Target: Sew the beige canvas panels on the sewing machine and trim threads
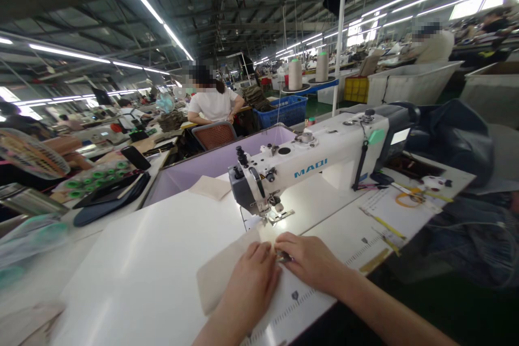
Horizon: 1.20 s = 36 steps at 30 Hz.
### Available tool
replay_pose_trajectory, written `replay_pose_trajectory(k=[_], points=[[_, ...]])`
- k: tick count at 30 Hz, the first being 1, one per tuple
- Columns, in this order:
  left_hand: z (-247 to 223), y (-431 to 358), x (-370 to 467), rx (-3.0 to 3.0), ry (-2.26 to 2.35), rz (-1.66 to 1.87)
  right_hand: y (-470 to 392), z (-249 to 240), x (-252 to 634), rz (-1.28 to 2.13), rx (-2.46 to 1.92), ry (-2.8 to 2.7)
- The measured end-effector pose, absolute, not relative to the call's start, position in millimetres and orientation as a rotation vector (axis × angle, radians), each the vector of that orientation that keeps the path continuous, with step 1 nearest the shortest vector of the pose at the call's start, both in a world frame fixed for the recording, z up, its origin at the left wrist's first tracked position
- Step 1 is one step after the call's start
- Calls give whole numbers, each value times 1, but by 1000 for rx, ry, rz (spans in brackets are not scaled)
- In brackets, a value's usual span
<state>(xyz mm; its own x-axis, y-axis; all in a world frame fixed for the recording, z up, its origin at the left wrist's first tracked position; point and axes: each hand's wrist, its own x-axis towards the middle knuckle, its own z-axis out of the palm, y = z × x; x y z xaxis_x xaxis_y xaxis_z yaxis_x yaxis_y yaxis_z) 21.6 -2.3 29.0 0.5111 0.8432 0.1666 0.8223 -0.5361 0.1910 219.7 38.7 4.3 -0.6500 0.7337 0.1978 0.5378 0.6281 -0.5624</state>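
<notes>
The beige fabric piece (214,277) lies just in front of the presser foot (281,217), the left hand (254,273) curled over it, grip hidden, the right hand (311,260) pinching a small metal tool (283,255), and what stitching is done or left seems too small to tell.

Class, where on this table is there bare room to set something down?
Widest: the white table left of the near fabric. Smaller: between machine and ruler marks, right of the right hand. Crowded: around it and the left hand, and the right end, with its orange loop and yellow strip.
</notes>
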Motion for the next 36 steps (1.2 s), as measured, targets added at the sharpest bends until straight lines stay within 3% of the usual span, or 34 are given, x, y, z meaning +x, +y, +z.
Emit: replay_pose_trajectory(k=[18,36], points=[[22,-3,7,2851,1405,396,41,7,220,518,-1053,-2569],[27,49,-13,2770,1434,342,66,22,203,379,-1204,-2584]])
